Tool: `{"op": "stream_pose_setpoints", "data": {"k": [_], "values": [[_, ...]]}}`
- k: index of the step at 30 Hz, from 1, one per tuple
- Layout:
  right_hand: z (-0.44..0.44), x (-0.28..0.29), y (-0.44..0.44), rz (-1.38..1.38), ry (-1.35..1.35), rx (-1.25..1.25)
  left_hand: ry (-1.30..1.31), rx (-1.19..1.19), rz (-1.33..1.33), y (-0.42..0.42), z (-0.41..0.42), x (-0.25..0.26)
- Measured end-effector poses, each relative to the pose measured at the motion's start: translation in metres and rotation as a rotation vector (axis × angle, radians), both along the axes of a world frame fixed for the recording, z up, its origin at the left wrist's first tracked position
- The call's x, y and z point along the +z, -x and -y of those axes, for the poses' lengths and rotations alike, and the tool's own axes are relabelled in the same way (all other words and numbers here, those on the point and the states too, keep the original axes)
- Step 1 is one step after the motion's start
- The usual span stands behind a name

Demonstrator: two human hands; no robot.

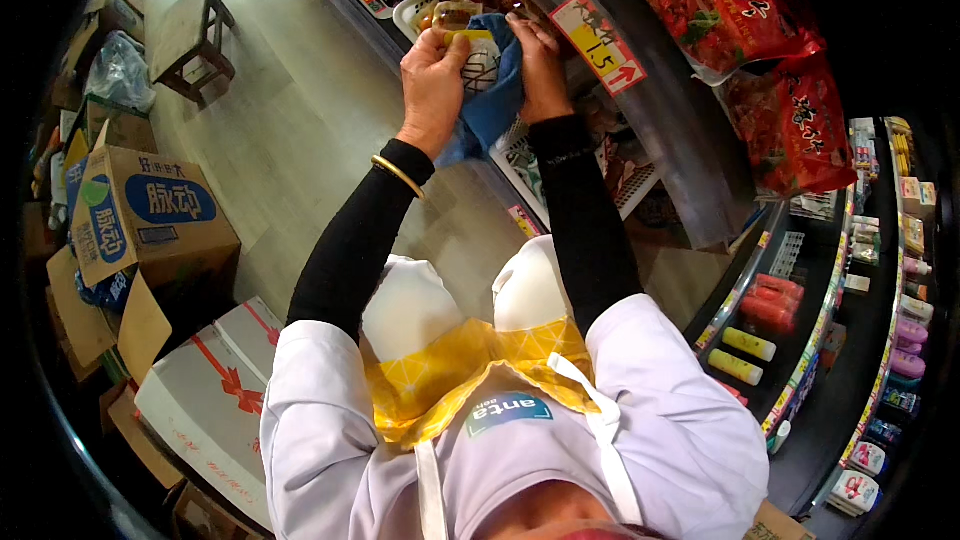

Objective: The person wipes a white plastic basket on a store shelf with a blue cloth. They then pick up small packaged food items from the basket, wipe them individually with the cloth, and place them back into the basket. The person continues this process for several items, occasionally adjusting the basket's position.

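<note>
My left hand (433, 86) pinches a small package (481, 66) between thumb and fingers. The package has a yellow edge and a white face crossed by dark lines. A blue cloth (491, 116) wraps around its right side and hangs below it. My right hand (543, 67) holds the cloth against the package, fingers extended along it. Just beyond my hands, a white plastic basket (405, 13) on the shelf contains several wrapped foods, partly hidden. Lower down, beneath my right forearm, another white basket (637, 191) holds packaged goods.
A curved clear shelf edge (660, 142) with a price tag (598, 43) runs close by my right hand. Red food bags (795, 120) lie above it. Shelves of toiletries (750, 345) stand at right. Left are a wooden stool (184, 34), an open carton (172, 217) and a white box (202, 420).
</note>
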State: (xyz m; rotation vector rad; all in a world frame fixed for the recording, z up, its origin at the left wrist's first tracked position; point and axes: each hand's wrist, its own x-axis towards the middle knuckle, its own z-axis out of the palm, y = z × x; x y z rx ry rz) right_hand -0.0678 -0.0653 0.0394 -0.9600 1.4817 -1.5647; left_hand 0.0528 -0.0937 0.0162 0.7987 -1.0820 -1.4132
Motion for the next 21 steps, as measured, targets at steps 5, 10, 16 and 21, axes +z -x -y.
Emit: {"op": "stream_pose_setpoints", "data": {"k": [5,10,16,21], "values": [[-0.023,-0.015,0.0,0.556,0.07,0.255,-0.178,-0.128,-0.181,-0.015,0.004,0.023],[-0.047,-0.027,-0.046,1.005,-0.042,0.305,0.142,0.093,-0.055,-0.015,0.025,-0.019],[-0.049,-0.015,-0.052,1.158,-0.129,0.418,0.004,-0.25,-0.368,-0.018,0.033,-0.036],[-0.041,-0.028,-0.048,0.918,-0.023,0.324,0.117,-0.227,-0.094,-0.026,0.038,-0.013]]}}
